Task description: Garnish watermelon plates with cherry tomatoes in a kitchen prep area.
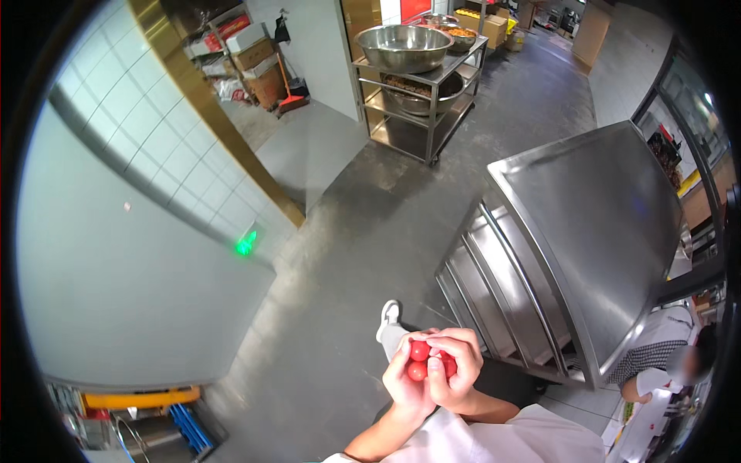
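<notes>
Several small round red fruits [418, 370], perhaps cherry tomatoes, lie cupped between my two hands, close to my body at the lower middle of the view. My left hand [403, 385] wraps them from the left side. From the right, my right hand [460, 364] curls over them, its thumb and fingers resting on the fruits. Both hands touch each other. My palms and fingers hide part of the red fruits, so their full number cannot be seen.
A stainless steel cabinet [596, 231] with side rails stands to the right. Ahead is a metal trolley [431, 92] bearing large steel bowls [403, 49]. A pale wall panel [145, 278] is at left. A co-worker [654, 353] bends at a counter at lower right.
</notes>
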Motion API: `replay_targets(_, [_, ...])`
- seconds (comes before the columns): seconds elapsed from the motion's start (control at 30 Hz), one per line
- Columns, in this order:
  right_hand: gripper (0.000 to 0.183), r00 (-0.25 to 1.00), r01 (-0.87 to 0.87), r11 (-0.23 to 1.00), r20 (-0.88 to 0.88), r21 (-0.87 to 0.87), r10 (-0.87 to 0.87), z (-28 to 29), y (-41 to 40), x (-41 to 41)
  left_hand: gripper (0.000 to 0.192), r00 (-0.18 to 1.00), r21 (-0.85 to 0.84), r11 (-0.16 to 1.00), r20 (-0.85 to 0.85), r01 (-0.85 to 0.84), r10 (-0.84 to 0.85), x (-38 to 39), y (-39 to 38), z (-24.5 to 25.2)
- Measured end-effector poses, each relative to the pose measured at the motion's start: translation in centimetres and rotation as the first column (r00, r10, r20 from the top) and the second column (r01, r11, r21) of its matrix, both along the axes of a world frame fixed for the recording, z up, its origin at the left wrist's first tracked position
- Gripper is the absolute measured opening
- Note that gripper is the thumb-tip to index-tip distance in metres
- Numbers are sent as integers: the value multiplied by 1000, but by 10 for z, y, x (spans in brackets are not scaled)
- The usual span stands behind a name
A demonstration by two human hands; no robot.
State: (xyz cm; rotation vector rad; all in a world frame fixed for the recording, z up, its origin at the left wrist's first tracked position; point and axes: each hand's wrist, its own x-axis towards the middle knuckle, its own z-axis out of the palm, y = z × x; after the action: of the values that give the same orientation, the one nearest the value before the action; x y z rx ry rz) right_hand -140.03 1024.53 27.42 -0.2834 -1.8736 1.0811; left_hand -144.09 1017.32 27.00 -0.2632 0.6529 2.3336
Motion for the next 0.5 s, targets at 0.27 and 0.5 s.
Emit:
replay_targets(0.27, [21,993,119,984,-26,131,-117,-7,103,-183,32,937,-81,948,199,308,-288,-205,103,-3])
replay_targets(0.5, [31,915,296,919,201,259,-351,4,214,-320,39,746,-260,813,-325,521,-582,-354,207,-75])
